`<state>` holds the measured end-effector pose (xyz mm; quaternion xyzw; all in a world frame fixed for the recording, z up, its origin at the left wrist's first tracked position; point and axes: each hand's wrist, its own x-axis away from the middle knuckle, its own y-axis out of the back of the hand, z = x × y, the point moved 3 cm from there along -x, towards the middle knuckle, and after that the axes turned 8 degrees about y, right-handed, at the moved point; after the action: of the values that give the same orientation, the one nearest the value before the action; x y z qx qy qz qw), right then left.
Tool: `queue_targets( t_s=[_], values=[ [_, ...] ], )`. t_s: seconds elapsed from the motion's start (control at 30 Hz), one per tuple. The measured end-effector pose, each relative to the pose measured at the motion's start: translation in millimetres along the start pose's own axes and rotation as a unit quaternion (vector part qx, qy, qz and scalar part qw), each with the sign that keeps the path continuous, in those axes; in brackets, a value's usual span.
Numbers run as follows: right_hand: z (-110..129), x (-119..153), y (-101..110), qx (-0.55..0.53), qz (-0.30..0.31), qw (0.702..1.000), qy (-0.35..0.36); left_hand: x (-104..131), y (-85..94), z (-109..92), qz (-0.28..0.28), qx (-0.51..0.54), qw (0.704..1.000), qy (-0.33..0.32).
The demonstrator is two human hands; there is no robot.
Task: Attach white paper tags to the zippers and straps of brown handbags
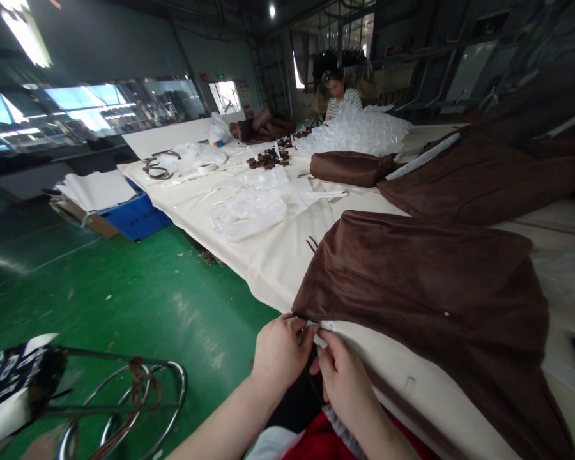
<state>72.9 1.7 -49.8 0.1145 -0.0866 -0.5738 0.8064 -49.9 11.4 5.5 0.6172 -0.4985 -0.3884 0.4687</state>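
Note:
A large dark brown suede-like bag (431,275) lies flat on the cloth-covered table (273,268), with a zipper running across it. At its near left corner my left hand (282,345) is closed in a pinch beside the bag's edge. My right hand (347,377) is close by, thumb and fingers pinched together. Between the fingertips of both hands is a small white tag (320,337). What else the fingers may hold is hidden.
Crumpled clear plastic (253,207), a brown roll-shaped bag (347,167) and a heap of brown straps (268,158) lie farther along the table. A person (342,99) is behind piled plastic bags (359,128). A metal stool (138,396) stands left on the green floor.

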Motion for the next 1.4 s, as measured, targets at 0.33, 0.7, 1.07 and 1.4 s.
queue_targets(
  t_s=[0.33,0.7,1.07,1.4],
  values=[
    [23,-1,37,0.397,-0.128,0.884,0.209,4,-4.2,-11,-0.015,-0.058,0.997,-0.046],
    [4,-23,65,0.439,-0.091,0.863,0.233,-4,20.1,24,0.011,-0.081,0.995,-0.056],
    [13,-1,-14,-0.023,0.041,0.999,0.013,-3,3.6,35,0.107,0.187,0.976,0.031],
    [-19,-17,-44,-0.341,-0.021,0.929,-0.138,4,-6.6,38,0.05,0.184,0.982,-0.015]
  ],
)
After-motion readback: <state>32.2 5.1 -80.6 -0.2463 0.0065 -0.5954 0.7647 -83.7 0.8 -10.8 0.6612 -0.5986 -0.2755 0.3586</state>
